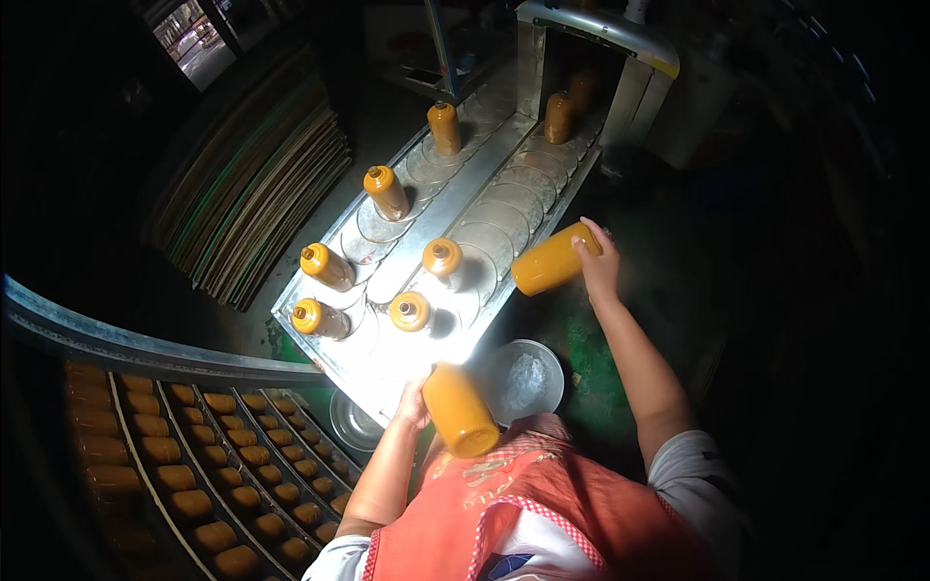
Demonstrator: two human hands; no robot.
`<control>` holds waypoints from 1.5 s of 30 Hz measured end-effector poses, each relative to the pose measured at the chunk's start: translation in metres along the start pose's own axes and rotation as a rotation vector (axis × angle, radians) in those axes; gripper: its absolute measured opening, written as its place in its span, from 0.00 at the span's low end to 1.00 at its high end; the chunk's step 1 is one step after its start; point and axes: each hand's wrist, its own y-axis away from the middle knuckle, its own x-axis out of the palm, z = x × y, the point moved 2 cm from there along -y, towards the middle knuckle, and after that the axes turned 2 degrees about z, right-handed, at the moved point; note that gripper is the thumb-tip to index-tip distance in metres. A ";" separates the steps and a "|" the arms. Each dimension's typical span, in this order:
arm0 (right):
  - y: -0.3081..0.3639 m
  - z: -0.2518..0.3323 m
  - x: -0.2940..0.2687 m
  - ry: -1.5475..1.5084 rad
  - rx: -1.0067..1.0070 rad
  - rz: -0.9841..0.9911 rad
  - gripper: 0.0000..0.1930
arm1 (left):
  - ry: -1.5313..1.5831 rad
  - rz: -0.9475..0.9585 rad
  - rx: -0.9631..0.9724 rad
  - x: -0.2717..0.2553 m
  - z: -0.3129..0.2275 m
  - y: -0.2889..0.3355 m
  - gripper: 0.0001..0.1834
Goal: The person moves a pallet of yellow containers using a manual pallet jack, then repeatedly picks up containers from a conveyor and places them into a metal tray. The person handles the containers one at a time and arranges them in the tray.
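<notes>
My left hand (415,403) grips an orange-yellow bottle (461,414), tilted with its base toward me, at the near end of a conveyor (499,198). Out to the right, my right hand (601,259) is closed round the end of a second orange-yellow bottle (550,259), held sideways just past the conveyor's right edge. Its neck is hidden in the hand. Several matching bottles stand upright on the conveyor's round plates, among them one bottle (411,312) in the near right row and another bottle (387,194) in the left row.
A metal basin (556,366) with white contents is below the conveyor's near end; another metal basin (347,432) is left of it. Racks (199,407) of orange bottles lying down fill the lower left. Stacked boards (254,179) stand at left. A metal arch (605,31) spans the far conveyor.
</notes>
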 end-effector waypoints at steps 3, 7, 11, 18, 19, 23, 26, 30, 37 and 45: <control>-0.080 -0.024 0.074 0.225 -0.300 -0.031 0.22 | -0.612 -0.136 0.364 -0.001 -0.068 0.008 0.23; -0.153 -0.065 0.154 0.521 -0.231 0.004 0.24 | -1.189 -0.375 0.788 0.043 -0.106 -0.013 0.20; -0.182 -0.108 0.178 0.630 -0.211 0.075 0.27 | -1.544 -0.510 0.988 0.038 -0.093 -0.077 0.18; -0.205 -0.087 0.097 0.478 -0.146 0.182 0.25 | -1.648 -0.558 0.915 0.084 -0.069 -0.146 0.18; -0.195 -0.079 0.077 0.356 -0.135 0.189 0.25 | -1.668 -0.547 0.906 0.100 -0.068 -0.147 0.19; -0.112 -0.084 0.011 0.036 -0.064 0.260 0.21 | -1.599 -0.579 1.020 0.153 -0.062 -0.110 0.17; -0.043 -0.056 -0.006 -0.131 0.072 0.421 0.20 | -1.434 -0.688 0.996 0.176 -0.031 -0.050 0.16; 0.025 -0.045 -0.005 -0.265 0.173 0.746 0.18 | -1.294 -0.734 0.922 0.220 0.008 0.027 0.12; 0.072 0.020 0.024 -0.214 0.333 1.435 0.18 | -1.313 -1.024 1.121 0.279 0.010 0.203 0.14; 0.180 0.146 0.134 -0.344 -0.076 1.701 0.19 | -1.209 -2.146 1.319 0.296 0.038 0.596 0.21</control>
